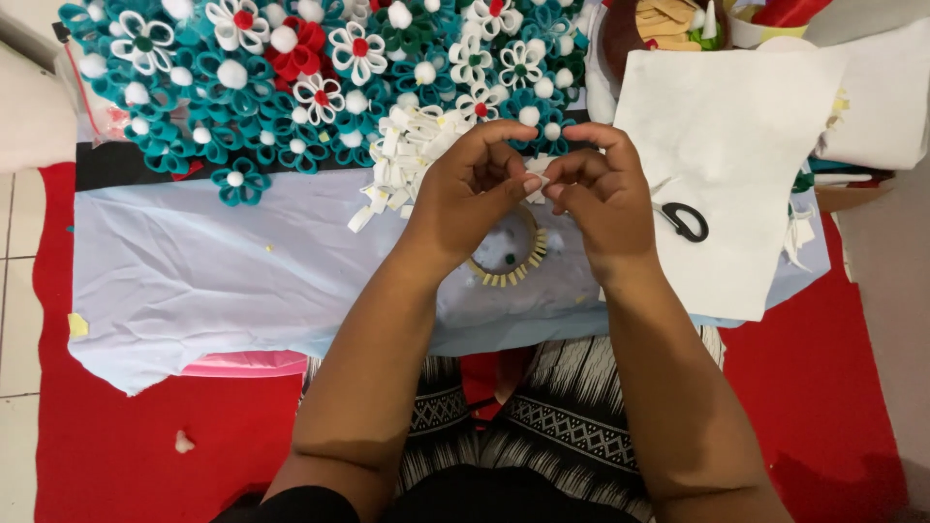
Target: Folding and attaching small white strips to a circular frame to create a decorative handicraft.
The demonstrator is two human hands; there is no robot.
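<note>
Hands: left hand (472, 184) and right hand (599, 189) pinch white strip (539, 180) (fingertips meeting) | scissors (684, 221) just right

Open pale blue cloth (194, 261) is lying bare across the left half of the surface, offering the widest way in. Behind it, a bank of teal, white and red felt flowers (291, 77) is blocking the far edge, with a heap of white felt strips (402, 155) crowding the middle. On the right, a white felt sheet (736, 145) and black-handled scissors (684, 221) are narrowing the passage.
</note>
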